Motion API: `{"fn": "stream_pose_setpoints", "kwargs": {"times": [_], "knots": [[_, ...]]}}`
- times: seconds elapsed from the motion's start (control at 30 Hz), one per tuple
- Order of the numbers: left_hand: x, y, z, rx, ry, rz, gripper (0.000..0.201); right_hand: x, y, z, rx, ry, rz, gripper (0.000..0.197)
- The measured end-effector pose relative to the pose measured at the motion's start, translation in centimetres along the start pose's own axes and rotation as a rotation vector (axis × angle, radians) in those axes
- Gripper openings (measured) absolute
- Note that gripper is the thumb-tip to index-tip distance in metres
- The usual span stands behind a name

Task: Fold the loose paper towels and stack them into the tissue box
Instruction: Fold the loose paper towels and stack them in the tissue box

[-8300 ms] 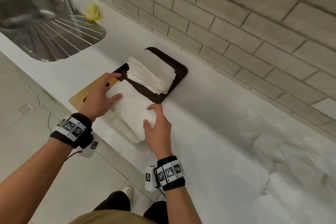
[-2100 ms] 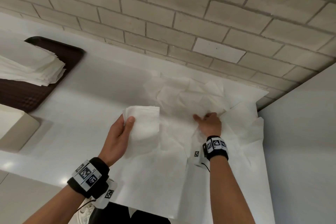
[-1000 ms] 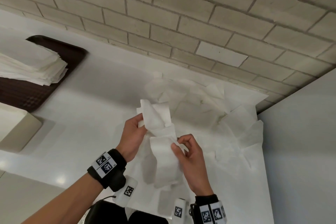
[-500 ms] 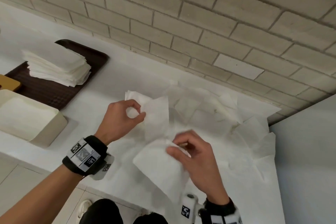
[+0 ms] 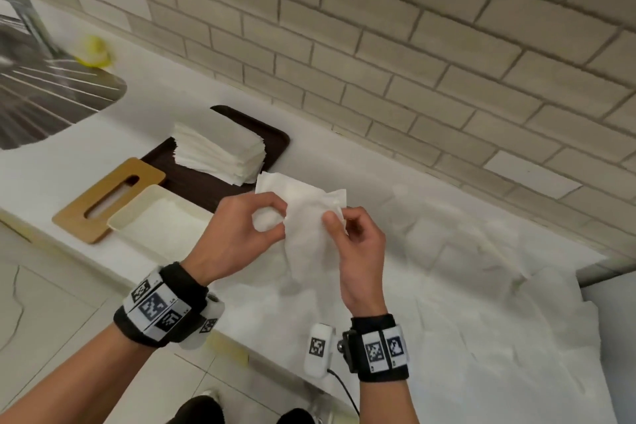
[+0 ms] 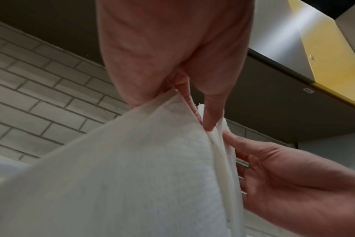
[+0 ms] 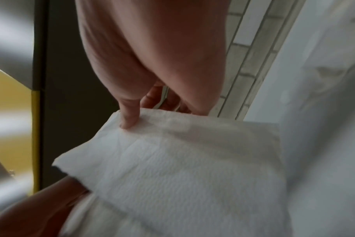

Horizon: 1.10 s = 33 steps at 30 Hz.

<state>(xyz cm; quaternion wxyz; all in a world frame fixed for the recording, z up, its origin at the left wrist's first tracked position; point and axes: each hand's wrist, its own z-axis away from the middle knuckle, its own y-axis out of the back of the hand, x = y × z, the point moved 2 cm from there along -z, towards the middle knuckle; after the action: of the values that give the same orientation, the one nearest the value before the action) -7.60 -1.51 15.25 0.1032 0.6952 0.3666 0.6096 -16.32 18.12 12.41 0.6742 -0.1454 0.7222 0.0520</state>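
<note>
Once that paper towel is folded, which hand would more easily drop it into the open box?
Probably the left hand: it already pinches the paper towel, and the tissue box lies on its side. The right hand would have to cross over.

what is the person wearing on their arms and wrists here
Both forearms are bare, with no sleeves. Each wrist has a black band carrying white panels printed with square black-and-white markers. A small white camera pod with its own marker hangs beside each band, and a thin black cable trails from the right one.
</note>
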Motion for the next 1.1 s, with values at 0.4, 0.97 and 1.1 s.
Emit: {"fn": "stream_pose_setpoints", "kwargs": {"times": [0.4, 0.97, 1.1], "knots": [[-4.0, 10.8, 3.1, 0.266, 0.06, 0.109, 0.027, -0.9, -14.3, 1.4, -0.144, -0.015, -0.071, 0.021], [-13.2, 21.7, 6.7, 0.725, 0.26, 0.143, 0.011, 11.6, -22.8, -2.7, -0.744, -0.091, 1.145, 0.034], [-12.7, 20.1, 6.1, 0.679, 0.289, 0.315, 0.013, 9.2, -22.6, -2.1, -0.623, 0.058, 1.263, 0.039]]}}
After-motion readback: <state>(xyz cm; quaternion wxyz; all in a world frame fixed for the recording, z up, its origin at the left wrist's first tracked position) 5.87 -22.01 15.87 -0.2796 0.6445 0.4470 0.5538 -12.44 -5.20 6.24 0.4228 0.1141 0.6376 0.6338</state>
